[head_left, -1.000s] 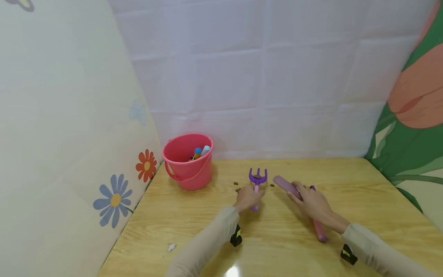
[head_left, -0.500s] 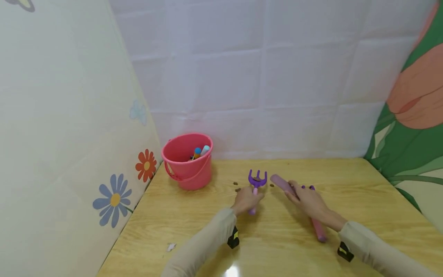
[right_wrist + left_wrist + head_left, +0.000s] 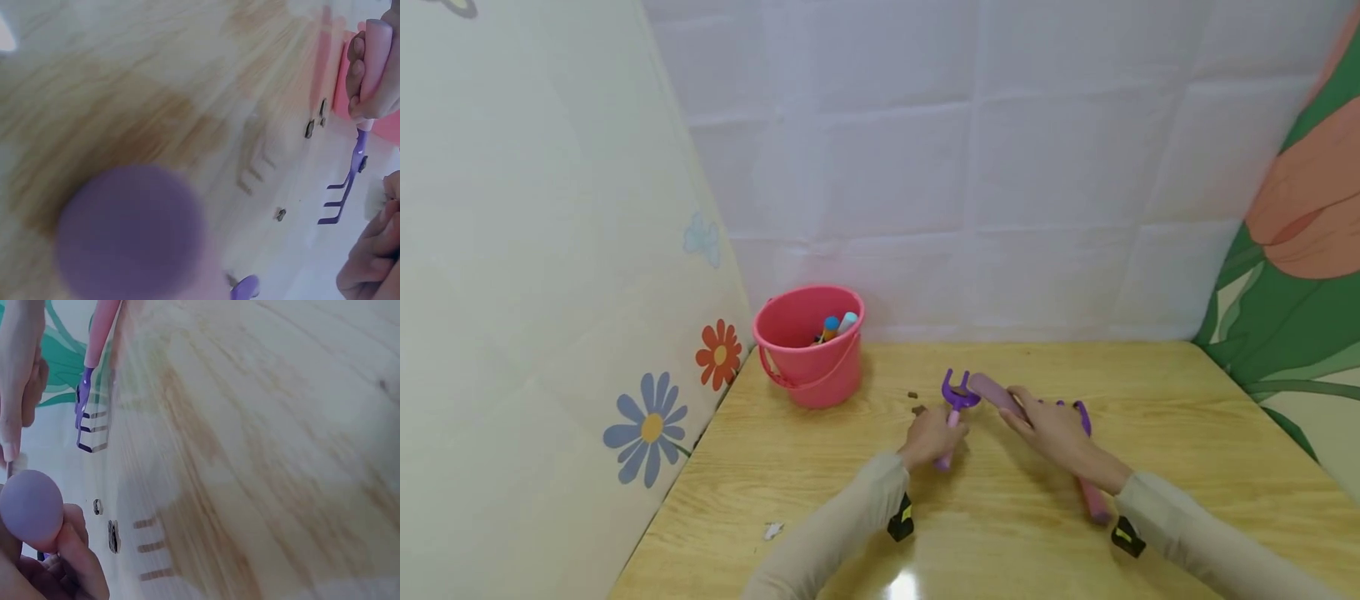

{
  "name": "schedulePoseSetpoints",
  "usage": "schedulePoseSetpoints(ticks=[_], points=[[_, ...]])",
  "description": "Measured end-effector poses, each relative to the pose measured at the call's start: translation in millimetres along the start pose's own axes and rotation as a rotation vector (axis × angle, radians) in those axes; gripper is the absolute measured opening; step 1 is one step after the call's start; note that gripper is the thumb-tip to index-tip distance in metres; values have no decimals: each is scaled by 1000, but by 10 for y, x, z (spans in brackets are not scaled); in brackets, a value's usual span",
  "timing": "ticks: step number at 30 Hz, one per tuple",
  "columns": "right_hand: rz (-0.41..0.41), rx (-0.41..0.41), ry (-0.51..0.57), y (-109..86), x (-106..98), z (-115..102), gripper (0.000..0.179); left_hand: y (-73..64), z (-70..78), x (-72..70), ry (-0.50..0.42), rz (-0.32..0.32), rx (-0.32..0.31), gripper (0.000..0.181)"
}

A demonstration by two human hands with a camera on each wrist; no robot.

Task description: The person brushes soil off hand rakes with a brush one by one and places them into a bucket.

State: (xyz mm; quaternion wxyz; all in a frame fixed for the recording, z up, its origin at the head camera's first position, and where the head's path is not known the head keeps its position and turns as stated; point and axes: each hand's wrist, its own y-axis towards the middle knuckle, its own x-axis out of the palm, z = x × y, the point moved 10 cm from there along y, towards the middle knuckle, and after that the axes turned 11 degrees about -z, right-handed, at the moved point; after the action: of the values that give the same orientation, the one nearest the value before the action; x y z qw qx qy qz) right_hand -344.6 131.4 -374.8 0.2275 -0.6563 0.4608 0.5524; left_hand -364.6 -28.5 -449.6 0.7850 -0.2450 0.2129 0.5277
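Note:
My left hand (image 3: pixel 928 435) grips the pink handle of a purple toy rake (image 3: pixel 958 398), whose prongs point away from me. A brown bit (image 3: pixel 362 164) is on the rake head. My right hand (image 3: pixel 1051 429) holds a long, flat mauve brush (image 3: pixel 996 394) by its near end. Its tip overlaps the rake's right prong in the head view; whether they touch, I cannot tell. In the left wrist view, pale bristles (image 3: pixel 17 464) show faintly below the right fingers. Beneath my right hand a second purple rake (image 3: pixel 1092 498) with a pink handle lies on the table, partly hidden.
A pink bucket (image 3: pixel 816 375) with markers or similar items inside stands at the back left of the wooden table (image 3: pixel 1000 533). Several brown bits (image 3: pixel 919 409) lie left of the held rake. A white scrap (image 3: pixel 772 530) lies at the front left. Cloth walls enclose the table.
My right hand has brought the brush left, from beside the rake to over its right prong. My left hand has shifted slightly nearer and left, still holding the rake.

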Motion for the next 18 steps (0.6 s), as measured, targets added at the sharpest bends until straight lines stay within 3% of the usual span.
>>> schedulePoseSetpoints(ticks=[7, 11, 18], points=[[-12, -62, 31, 83, 79, -174, 41, -49, -15, -34, 20, 8, -12, 25], [42, -112, -14, 67, 50, -272, 38, -88, -13, -46, 10, 18, 0, 23], [35, -73, -28, 71, 42, -230, 38, -142, -46, -52, -17, 21, -6, 20]])
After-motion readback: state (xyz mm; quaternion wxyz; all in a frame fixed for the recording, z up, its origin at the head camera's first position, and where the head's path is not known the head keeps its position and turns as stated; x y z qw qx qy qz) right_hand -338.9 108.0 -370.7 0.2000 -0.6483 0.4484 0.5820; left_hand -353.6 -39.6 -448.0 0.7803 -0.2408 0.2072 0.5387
